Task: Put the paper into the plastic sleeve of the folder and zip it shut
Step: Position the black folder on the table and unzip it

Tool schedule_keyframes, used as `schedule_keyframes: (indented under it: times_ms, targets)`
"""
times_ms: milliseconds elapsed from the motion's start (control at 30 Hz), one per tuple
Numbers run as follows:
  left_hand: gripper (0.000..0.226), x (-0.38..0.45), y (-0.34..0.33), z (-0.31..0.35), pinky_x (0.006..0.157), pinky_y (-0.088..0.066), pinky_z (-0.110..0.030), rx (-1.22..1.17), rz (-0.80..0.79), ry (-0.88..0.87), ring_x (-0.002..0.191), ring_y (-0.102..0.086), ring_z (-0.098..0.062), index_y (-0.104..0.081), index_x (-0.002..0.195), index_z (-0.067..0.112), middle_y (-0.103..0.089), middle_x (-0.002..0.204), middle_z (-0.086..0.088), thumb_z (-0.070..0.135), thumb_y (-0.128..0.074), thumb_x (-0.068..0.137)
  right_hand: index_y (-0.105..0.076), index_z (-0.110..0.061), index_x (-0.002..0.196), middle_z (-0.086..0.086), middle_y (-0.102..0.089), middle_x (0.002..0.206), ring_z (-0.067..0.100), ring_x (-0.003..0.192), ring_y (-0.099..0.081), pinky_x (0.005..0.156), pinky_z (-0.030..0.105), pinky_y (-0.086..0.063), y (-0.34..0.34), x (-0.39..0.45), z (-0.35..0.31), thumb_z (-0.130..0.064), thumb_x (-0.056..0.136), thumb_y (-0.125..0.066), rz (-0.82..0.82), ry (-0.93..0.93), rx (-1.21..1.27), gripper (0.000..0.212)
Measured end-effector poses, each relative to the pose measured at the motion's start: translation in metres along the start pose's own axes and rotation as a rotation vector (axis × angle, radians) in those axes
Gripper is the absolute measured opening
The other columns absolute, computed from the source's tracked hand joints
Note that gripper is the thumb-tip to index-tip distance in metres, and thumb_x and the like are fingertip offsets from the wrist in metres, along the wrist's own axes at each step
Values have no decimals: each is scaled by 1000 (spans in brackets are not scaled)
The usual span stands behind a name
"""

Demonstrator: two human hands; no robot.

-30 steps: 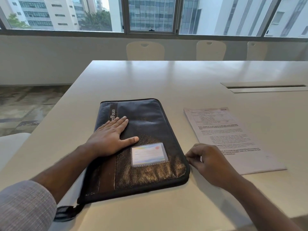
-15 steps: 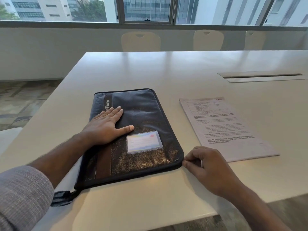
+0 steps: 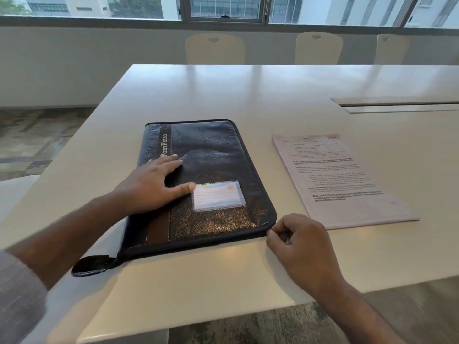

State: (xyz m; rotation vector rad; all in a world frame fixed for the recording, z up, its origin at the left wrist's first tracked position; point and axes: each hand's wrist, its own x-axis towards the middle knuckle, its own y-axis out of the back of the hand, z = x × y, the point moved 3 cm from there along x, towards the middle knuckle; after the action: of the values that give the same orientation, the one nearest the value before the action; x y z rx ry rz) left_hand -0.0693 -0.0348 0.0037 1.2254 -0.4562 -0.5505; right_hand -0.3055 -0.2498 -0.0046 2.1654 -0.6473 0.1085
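While left hand (image 3: 151,187) flattens grainy leather folder (image 3: 211,170) (rounded corners).

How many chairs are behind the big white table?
3: one chair left of the middle, one further right, one near the right edge. More may be hidden outside the picture.

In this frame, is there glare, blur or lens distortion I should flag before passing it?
Head view: window light puts soft glare streaks on the far table and a sheen on the near end of the folder; the left hand is slightly motion-blurred; the smaller print on the paper is too soft to read; the wide-angle lens bends the table edges near the frame borders.
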Motion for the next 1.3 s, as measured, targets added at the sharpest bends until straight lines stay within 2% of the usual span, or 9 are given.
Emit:
schedule_keyframes:
  times_ms: [133, 233, 367, 700, 800, 967, 1300]
  targets:
    - [106, -46, -8, -15, 122, -7, -33, 4, -16, -14, 149, 3, 0, -22, 153, 42, -7, 162, 22, 99, -21, 64, -54, -23, 55, -9, -52, 55, 8, 53, -51, 49, 26, -42, -2, -1, -2, -18, 77, -74, 27, -8, -14, 30]
    - [106, -55, -13, -17, 122, -3, -31, -82, 13, 42, 147, 10, 3, -20, 153, 43, -4, 160, 27, 99, -24, 64, -53, -25, 54, -10, -52, 54, 8, 52, -50, 49, 22, -40, -6, -4, -6, -20, 78, -74, 12, 7, 4, 32]
    - [107, -57, -15, -16, 118, 1, -26, -122, 35, 79, 148, 9, 0, -23, 154, 40, -7, 162, 24, 97, -28, 64, -53, -25, 55, -9, -53, 54, 10, 54, -51, 49, 23, -41, -18, -11, -19, -23, 78, -74, -8, 31, 22, 31]
    - [110, -52, -18, -14, 119, 1, -27, -134, 20, 92, 149, 10, -2, -21, 154, 41, -6, 162, 24, 99, -26, 60, -52, -23, 57, -10, -50, 56, 9, 53, -49, 47, 20, -37, -44, -18, -49, -28, 81, -69, -22, 54, 19, 30]
    - [111, -51, -18, -14, 121, 0, -30, -129, 14, 95, 149, 10, -2, -21, 154, 42, -6, 162, 24, 99, -25, 60, -54, -22, 60, -11, -49, 56, 10, 54, -48, 50, 26, -40, -52, -19, -59, -32, 83, -66, -54, 65, 23, 27]
    - [112, -52, -17, -13, 122, -1, -33, -127, 6, 94, 149, 11, -3, -20, 155, 41, -5, 162, 23, 100, -24, 59, -61, -20, 70, -9, -56, 62, 11, 59, -52, 55, 28, -44, -63, -23, -76, -36, 86, -61, -112, 119, 45, 23]
    - [109, -53, -15, -10, 122, -2, -33, -125, 4, 102, 150, 9, -6, -20, 155, 39, -6, 163, 21, 97, -27, 63, -67, -20, 82, -3, -66, 79, 17, 70, -58, 61, 28, -41, -87, -25, -109, -36, 88, -56, -188, 247, 52, 20]
